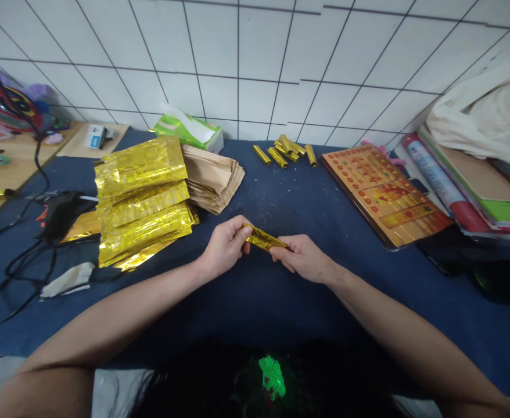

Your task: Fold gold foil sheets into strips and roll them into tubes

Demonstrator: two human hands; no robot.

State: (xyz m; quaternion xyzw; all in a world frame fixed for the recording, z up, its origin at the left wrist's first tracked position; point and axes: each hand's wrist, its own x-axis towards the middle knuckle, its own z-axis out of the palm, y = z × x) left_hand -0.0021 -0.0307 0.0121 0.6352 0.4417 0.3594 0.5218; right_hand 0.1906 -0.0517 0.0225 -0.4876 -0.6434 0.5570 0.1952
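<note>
A narrow folded strip of gold foil paper is stretched between my two hands above the dark blue cloth. My left hand pinches its left end, thumb on top. At the other end my right hand grips it between thumb and fingers. To the left of my hands lies a stack of gold foil sheets, overlapping in layers. Beside it is a pile of brown paper sheets. Several small rolled gold foil tubes rest near the wall.
A black glue gun with looping cable lies at left, near a crumpled white tissue. A green tissue pack stands against the tiled wall. An orange printed packet lies right, before stacked books and a white cloth bag.
</note>
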